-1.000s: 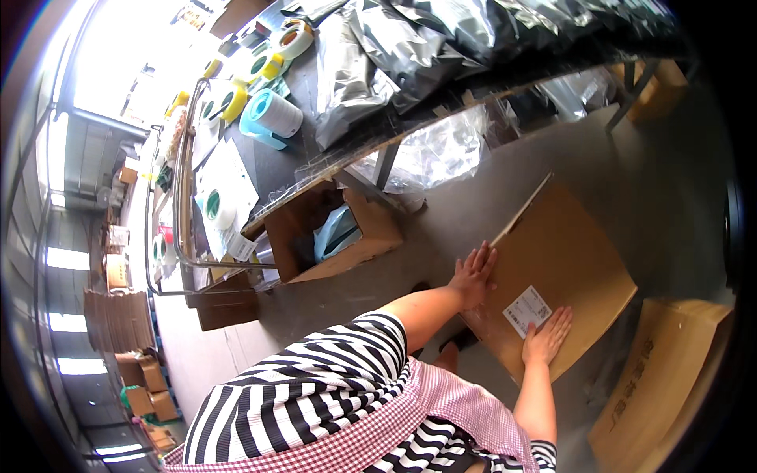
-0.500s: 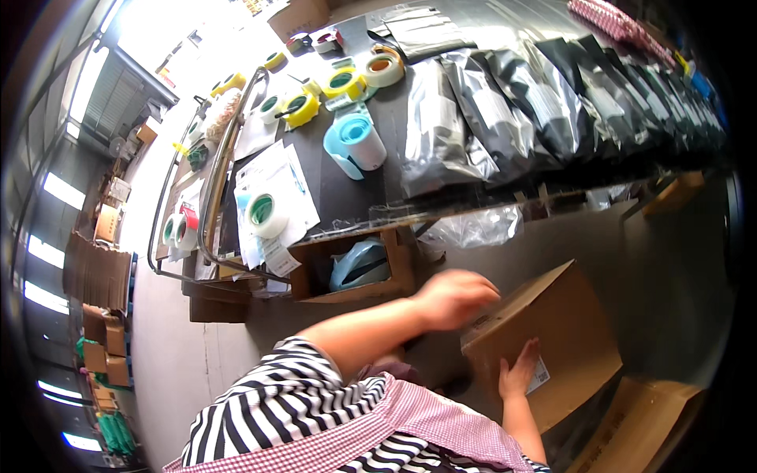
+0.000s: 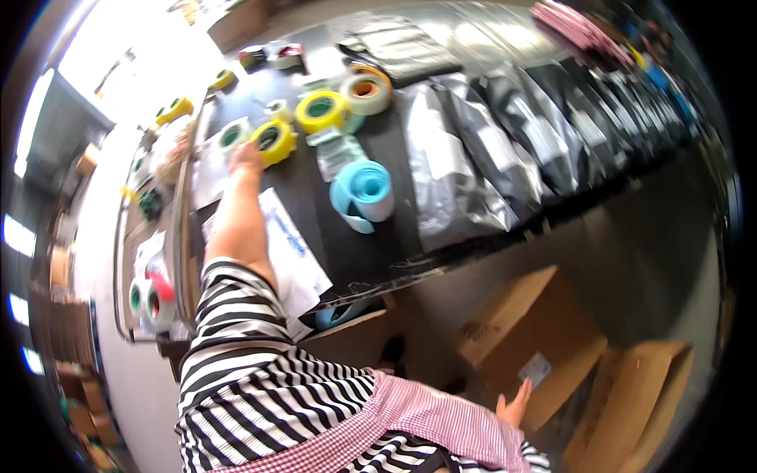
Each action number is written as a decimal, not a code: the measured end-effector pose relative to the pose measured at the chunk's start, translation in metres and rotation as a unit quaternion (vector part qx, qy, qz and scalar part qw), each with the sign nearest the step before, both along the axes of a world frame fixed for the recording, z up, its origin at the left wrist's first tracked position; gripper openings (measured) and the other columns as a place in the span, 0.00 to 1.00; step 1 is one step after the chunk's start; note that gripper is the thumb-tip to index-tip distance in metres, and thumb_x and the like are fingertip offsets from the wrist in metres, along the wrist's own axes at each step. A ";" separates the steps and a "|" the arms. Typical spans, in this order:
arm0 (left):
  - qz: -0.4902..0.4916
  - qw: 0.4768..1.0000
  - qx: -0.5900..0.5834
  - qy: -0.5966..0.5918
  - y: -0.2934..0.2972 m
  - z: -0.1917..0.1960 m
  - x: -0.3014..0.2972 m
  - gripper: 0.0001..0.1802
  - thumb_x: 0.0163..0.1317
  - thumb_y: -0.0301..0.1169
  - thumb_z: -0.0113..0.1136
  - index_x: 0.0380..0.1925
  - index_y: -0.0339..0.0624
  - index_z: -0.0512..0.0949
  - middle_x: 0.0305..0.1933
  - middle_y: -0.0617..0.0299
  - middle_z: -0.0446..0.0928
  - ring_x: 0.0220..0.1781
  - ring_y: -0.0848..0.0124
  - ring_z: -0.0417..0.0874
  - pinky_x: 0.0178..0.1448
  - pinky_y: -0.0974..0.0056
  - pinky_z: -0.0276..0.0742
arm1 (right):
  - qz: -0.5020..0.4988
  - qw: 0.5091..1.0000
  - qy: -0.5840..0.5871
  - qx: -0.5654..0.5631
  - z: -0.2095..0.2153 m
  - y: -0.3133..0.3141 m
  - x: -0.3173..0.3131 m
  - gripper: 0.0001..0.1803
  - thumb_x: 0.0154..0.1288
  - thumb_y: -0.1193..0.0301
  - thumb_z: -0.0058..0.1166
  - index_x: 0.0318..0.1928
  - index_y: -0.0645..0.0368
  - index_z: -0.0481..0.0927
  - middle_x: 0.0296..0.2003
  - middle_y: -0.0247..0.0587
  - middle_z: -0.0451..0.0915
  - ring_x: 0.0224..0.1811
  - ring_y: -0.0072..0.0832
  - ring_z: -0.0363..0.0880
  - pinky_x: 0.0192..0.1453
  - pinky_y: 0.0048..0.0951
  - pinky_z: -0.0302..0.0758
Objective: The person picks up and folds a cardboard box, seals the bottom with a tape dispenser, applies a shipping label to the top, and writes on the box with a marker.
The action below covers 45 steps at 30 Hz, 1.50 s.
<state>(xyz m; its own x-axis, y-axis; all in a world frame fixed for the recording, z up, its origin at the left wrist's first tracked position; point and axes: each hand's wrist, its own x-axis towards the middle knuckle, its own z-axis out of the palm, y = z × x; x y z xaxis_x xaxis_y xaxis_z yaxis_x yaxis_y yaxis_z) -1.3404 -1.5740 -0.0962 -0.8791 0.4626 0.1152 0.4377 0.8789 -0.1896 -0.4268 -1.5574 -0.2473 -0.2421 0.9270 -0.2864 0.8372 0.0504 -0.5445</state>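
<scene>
My left hand (image 3: 246, 159) reaches over the table to a group of tape rolls. Its fingertips are at a white tape roll with a green core (image 3: 233, 135) and a yellow tape roll (image 3: 276, 143). Whether the fingers grip either roll is hidden. Low at the right, my right hand (image 3: 514, 405) has its fingers stretched out against the side of a closed brown cardboard box (image 3: 552, 339), just below a white label (image 3: 535, 369). The box is tilted in this view.
Silver-grey packed bags (image 3: 453, 169) line the table's right side. A blue roll (image 3: 367, 189) and papers (image 3: 293, 252) lie near its front edge, with a metal rail (image 3: 186, 229) at left. Another cardboard box (image 3: 631, 402), open, stands beside the closed one.
My left hand has moved from beside the cardboard box up and left to the tape rolls. My right hand has slid lower on the box, and the view has shifted.
</scene>
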 end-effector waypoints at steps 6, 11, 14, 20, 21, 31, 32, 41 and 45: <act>-0.288 0.857 0.416 0.092 0.021 0.068 0.133 0.08 0.60 0.24 0.62 0.40 0.37 0.81 0.38 0.54 0.80 0.39 0.60 0.85 0.44 0.59 0.81 | -0.031 0.991 0.073 0.104 0.071 0.014 -0.054 0.32 0.61 0.77 0.62 0.66 0.62 0.70 0.63 0.55 0.72 0.63 0.45 0.75 0.67 0.37 0.73; -0.580 0.715 0.389 -0.045 0.010 0.133 0.385 0.11 0.46 0.14 0.68 0.29 0.41 0.82 0.24 0.63 0.75 0.24 0.71 0.74 0.29 0.66 0.70 | 0.088 0.945 0.278 0.150 0.143 0.025 -0.150 0.31 0.56 0.81 0.65 0.62 0.57 0.76 0.30 0.37 0.78 0.29 0.30 0.78 0.36 0.31 0.77; -0.663 0.608 0.255 -0.353 0.026 0.104 0.501 0.20 0.32 0.21 0.71 0.31 0.46 0.82 0.28 0.60 0.73 0.28 0.60 0.76 0.34 0.58 0.75 | 0.149 0.921 0.285 0.221 0.167 0.025 -0.170 0.37 0.53 0.72 0.69 0.66 0.53 0.72 0.30 0.37 0.77 0.32 0.37 0.78 0.40 0.38 0.76; -0.634 0.420 0.190 -0.621 0.032 0.025 0.631 0.23 0.46 0.28 0.74 0.45 0.40 0.79 0.38 0.54 0.77 0.36 0.54 0.80 0.41 0.55 0.79 | 0.069 0.914 0.369 0.152 0.122 0.002 -0.095 0.14 0.57 0.68 0.65 0.43 0.56 0.81 0.30 0.41 0.81 0.30 0.37 0.82 0.35 0.34 0.78; -0.661 0.449 0.213 -0.562 0.037 0.019 0.641 0.26 0.48 0.30 0.74 0.48 0.39 0.78 0.38 0.53 0.77 0.38 0.53 0.79 0.44 0.55 0.78 | -0.018 0.920 0.357 0.163 0.104 -0.007 -0.086 0.09 0.63 0.67 0.61 0.42 0.56 0.82 0.29 0.41 0.81 0.28 0.32 0.82 0.32 0.30 0.78; -0.528 0.510 -0.151 -0.662 0.011 -0.070 0.748 0.15 0.70 0.38 0.57 0.42 0.35 0.76 0.42 0.44 0.79 0.45 0.47 0.80 0.47 0.50 0.75 | -0.156 0.820 0.523 -0.171 0.066 -0.035 0.057 0.11 0.76 0.66 0.48 0.42 0.60 0.80 0.25 0.31 0.76 0.25 0.14 0.71 0.29 0.18 0.69; -0.526 0.520 -0.144 -0.658 0.007 -0.070 0.756 0.14 0.70 0.37 0.56 0.40 0.35 0.75 0.41 0.44 0.79 0.44 0.46 0.80 0.46 0.49 0.75 | -0.158 0.816 0.527 -0.177 0.063 -0.035 0.065 0.12 0.76 0.65 0.48 0.42 0.60 0.80 0.24 0.30 0.76 0.25 0.14 0.70 0.28 0.18 0.68; -0.435 0.523 -0.068 -0.730 -0.010 -0.074 0.793 0.12 0.71 0.36 0.55 0.42 0.35 0.75 0.36 0.46 0.80 0.40 0.46 0.81 0.44 0.50 0.76 | -0.128 0.805 0.526 -0.243 0.058 -0.025 0.091 0.09 0.73 0.65 0.53 0.39 0.56 0.73 0.24 0.29 0.75 0.25 0.13 0.70 0.28 0.16 0.67; -0.490 0.603 -0.069 -0.625 -0.013 -0.086 0.792 0.14 0.70 0.38 0.57 0.39 0.36 0.75 0.36 0.46 0.81 0.38 0.44 0.82 0.42 0.47 0.75 | -0.166 0.801 0.531 -0.219 0.046 -0.027 0.084 0.10 0.70 0.64 0.56 0.35 0.55 0.73 0.21 0.29 0.73 0.21 0.15 0.69 0.24 0.19 0.66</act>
<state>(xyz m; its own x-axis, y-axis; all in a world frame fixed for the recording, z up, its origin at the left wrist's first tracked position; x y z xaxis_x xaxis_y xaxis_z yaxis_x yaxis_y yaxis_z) -0.5486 -1.5871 -0.1819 0.4652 0.7597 -0.4544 0.6115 0.0953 0.7855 -0.3430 -1.5844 -0.2008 -0.3258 0.8573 -0.3987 -0.1833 -0.4709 -0.8629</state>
